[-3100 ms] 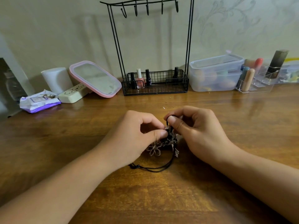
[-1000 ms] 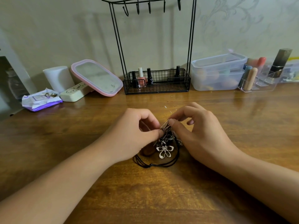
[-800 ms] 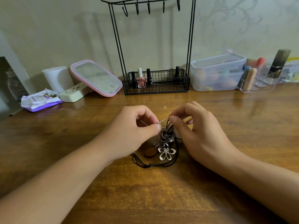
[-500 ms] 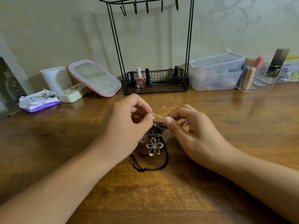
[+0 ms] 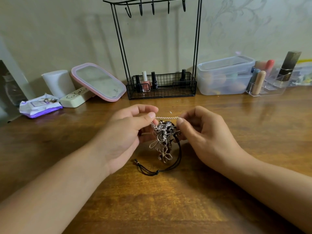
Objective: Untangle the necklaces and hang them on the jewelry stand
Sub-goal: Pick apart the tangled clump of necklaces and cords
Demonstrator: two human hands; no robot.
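Necklaces (image 5: 163, 134) hang as one knotted clump in front of the jewelry stand (image 5: 158, 48), whose hooks are bare. Left hand (image 5: 125, 134) and right hand (image 5: 206, 137) each pinch a silver chain (image 5: 167, 117) taut between them. Untangling has barely begun, I judge; hanging remains.

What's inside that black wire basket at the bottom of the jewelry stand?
The basket holds four nail polish bottles: a black one, a pink one with a white cap and another black one at its left, and one black bottle at its right. The mesh partly hides their bases.
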